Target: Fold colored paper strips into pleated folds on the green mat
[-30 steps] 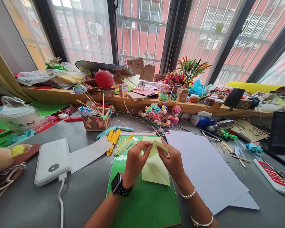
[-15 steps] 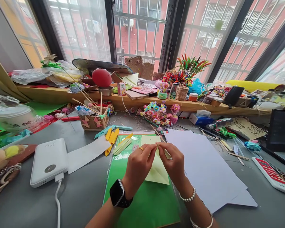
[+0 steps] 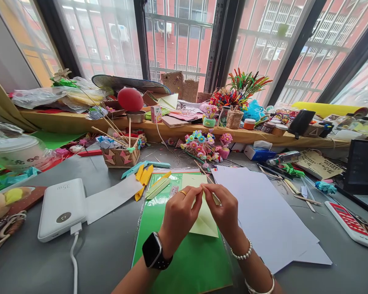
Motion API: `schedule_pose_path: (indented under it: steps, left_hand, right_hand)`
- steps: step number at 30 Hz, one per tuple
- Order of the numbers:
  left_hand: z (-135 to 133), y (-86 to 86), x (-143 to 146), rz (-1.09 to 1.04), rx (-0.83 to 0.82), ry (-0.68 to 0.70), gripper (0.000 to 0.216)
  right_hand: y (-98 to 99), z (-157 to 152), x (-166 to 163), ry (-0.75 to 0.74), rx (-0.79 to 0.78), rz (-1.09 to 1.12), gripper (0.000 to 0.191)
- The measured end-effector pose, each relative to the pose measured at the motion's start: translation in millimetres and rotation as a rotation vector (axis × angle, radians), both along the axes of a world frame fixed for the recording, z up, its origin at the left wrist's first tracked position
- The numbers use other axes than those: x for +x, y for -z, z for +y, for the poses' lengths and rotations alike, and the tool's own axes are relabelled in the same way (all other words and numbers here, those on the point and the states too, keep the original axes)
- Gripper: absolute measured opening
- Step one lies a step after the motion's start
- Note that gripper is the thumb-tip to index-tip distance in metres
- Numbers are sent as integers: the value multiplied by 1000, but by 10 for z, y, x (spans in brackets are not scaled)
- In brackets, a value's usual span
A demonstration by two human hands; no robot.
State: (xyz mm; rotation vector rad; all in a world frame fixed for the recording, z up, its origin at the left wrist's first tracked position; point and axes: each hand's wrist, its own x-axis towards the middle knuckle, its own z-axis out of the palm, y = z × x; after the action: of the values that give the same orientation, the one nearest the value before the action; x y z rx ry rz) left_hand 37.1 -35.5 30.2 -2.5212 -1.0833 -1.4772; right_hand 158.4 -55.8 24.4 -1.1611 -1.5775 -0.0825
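My left hand and my right hand meet fingertip to fingertip over the desk, both closed in a pinch. A small pale yellow folded paper seems to be between them; only a sliver of it shows beside the right fingers, and the rest is hidden. Beneath the hands lies a pale yellow sheet with crease lines, resting on a green paper pack in a clear sleeve. Left of the hands are a folded pale yellow strip and folded orange-yellow pieces.
White sheets lie to the right, with a red-and-white calculator beyond. On the left sit a white power bank with its cable and a white paper strip. A decorated box of sticks and crocheted flowers stand behind.
The hands hold nearly the same pinch in the same place. The view has shifted very slightly; nothing else visibly moves.
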Motion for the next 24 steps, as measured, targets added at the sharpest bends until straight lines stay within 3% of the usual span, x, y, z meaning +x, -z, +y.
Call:
schedule_pose_path:
  steps: [24]
  left_hand:
    - [-14, 60, 43, -39, -4, -14, 9]
  right_hand:
    - [-7, -32, -50, -18, -29, 104, 18]
